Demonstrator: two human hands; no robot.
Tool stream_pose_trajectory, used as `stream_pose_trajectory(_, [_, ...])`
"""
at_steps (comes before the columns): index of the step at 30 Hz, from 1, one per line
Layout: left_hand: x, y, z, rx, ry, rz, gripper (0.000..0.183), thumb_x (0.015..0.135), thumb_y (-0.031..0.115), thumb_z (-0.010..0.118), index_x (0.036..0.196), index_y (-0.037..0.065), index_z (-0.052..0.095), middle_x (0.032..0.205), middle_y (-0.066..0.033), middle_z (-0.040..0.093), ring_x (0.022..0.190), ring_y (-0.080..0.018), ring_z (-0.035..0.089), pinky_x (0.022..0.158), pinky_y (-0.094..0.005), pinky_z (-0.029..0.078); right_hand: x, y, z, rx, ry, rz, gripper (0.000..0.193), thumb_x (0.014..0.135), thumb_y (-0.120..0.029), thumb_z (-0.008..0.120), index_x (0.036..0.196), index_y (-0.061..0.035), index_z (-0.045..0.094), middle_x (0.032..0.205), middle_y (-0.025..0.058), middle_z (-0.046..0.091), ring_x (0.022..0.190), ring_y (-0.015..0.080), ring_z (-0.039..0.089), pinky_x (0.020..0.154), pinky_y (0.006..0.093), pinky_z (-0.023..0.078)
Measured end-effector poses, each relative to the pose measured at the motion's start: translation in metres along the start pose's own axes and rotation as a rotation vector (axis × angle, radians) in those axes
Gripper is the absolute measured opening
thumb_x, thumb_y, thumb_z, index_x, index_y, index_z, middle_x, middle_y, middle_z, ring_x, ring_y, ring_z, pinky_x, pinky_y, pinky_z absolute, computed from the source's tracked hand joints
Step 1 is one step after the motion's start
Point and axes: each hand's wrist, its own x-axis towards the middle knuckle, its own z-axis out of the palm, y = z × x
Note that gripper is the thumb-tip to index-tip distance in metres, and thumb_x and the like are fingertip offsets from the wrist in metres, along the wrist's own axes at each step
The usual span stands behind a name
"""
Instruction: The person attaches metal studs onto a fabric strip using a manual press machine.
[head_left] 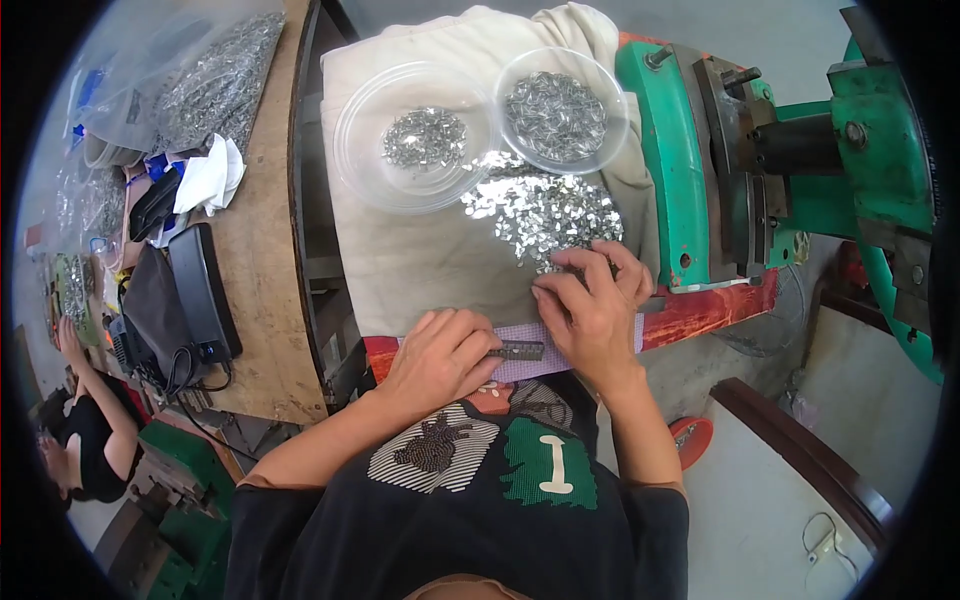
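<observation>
My left hand (445,352) is closed on one end of a short dark metal bar (518,350) with small notches or marks along it. The bar lies low over a purple cloth (510,370) at the near edge of the work surface. My right hand (597,310) rests at the near right edge of a loose pile of small shiny metal pieces (545,212). Its fingers are bent, with thumb and index finger close together; whatever they pinch is too small to make out. Behind the pile stand two clear plastic bowls, the left bowl (345,150) and the right bowl (622,125), both holding small metal parts.
A beige cloth (400,270) covers the work surface. A green machine press (665,170) stands at the right. On the wooden table (265,300) at left lie a black case (205,290), white paper (212,175) and bagged metal parts (215,90). Another person (105,430) works at far left.
</observation>
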Motion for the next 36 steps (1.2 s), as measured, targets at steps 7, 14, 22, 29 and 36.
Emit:
stream_pose_trajectory(7, [0.005,0.003,0.005,0.07,0.021,0.054,0.023,0.074,0.017,0.081,0.091,0.01,0.066,0.096,-0.0024,0.062,0.086,-0.0215,0.061,0.074,-0.0349,0.044,-0.01,-0.005,-0.005,0.009,-0.01,0.055,0.013,0.075,-0.018,0.078,0.087,-0.0185,0.074,0.11,-0.0031,0.064,0.119,0.0273,0.048,0.099,0.045,0.028])
stream_pose_trajectory(14, [0.012,0.006,0.009,0.061,0.007,0.081,0.017,0.078,0.016,0.074,0.091,0.01,0.064,0.093,-0.0016,0.06,0.087,-0.0198,0.06,0.077,-0.0338,0.044,-0.018,-0.002,-0.011,-0.007,-0.009,0.109,0.013,0.075,-0.018,0.078,0.087,-0.0191,0.074,0.111,-0.0035,0.064,0.12,0.0277,0.048,0.099,0.0447,0.027])
stream_pose_trajectory(22, [0.006,0.006,-0.002,0.037,0.031,0.005,0.023,0.078,0.016,0.076,0.096,0.008,0.064,0.099,-0.0059,0.061,0.088,-0.0249,0.06,0.078,-0.0366,0.045,-0.004,-0.007,-0.001,0.002,-0.031,0.027,0.016,0.073,-0.019,0.081,0.087,-0.0184,0.075,0.11,-0.0028,0.065,0.119,0.0292,0.048,0.099,0.0446,0.027])
stream_pose_trajectory(29, [-0.011,0.0,-0.018,0.027,0.043,-0.076,0.027,0.073,0.013,0.08,0.095,0.007,0.066,0.099,-0.0082,0.062,0.088,-0.0278,0.061,0.076,-0.0388,0.046,-0.011,-0.006,0.0,0.13,-0.062,-0.002,0.011,0.075,-0.019,0.079,0.084,-0.0174,0.074,0.112,-0.0029,0.064,0.119,0.0271,0.049,0.098,0.0457,0.029])
stream_pose_trajectory(36, [-0.013,-0.002,-0.019,0.036,0.011,-0.061,0.022,0.074,0.012,0.079,0.091,0.007,0.067,0.098,-0.007,0.063,0.086,-0.0269,0.061,0.077,-0.0387,0.046,-0.013,-0.009,0.004,0.023,-0.007,-0.007,0.014,0.073,-0.017,0.08,0.084,-0.0178,0.072,0.108,-0.0046,0.065,0.118,0.027,0.05,0.099,0.044,0.028])
